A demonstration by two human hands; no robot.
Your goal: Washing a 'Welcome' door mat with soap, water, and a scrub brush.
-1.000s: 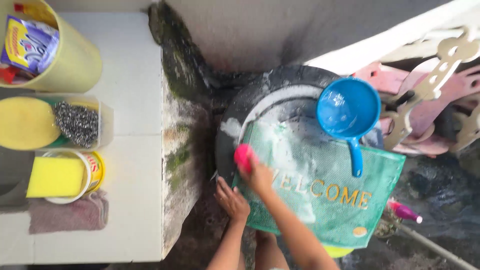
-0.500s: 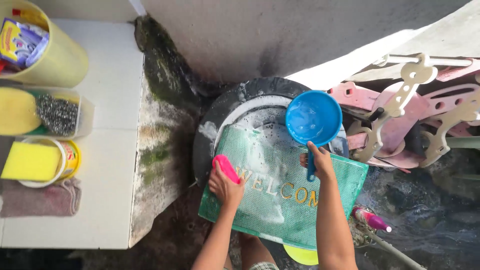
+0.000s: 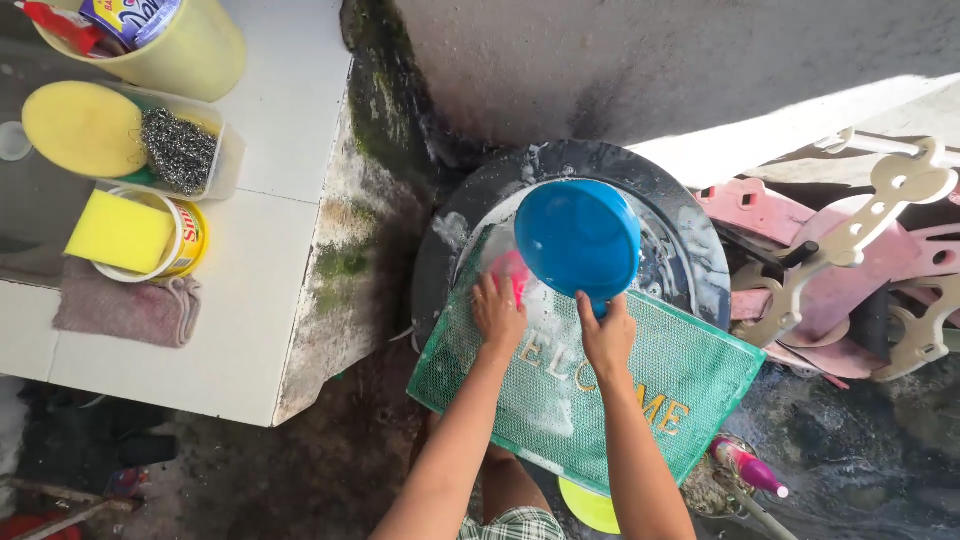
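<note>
A green doormat (image 3: 690,390) with gold lettering lies tilted over a round dark basin (image 3: 690,250), wet and soapy. My left hand (image 3: 498,315) presses a pink scrubber (image 3: 511,270) against the mat's upper left part. My right hand (image 3: 606,338) grips the handle of a blue plastic dipper (image 3: 577,237), which is tipped over the mat with its underside toward me. Both forearms reach up from the bottom of the view.
A white tiled ledge (image 3: 270,230) at left carries a yellow cup (image 3: 190,50) of packets, a tray with a yellow pad (image 3: 85,128) and steel wool (image 3: 178,150), a sponge (image 3: 120,230) on a tub, a cloth (image 3: 125,310). Pink plastic furniture (image 3: 850,240) stands at right. A pink-tipped bottle (image 3: 750,468) lies on wet ground.
My right hand has lifted and tipped the blue dipper over the mat. My left hand with the pink scrubber has shifted up toward the mat's top edge.
</note>
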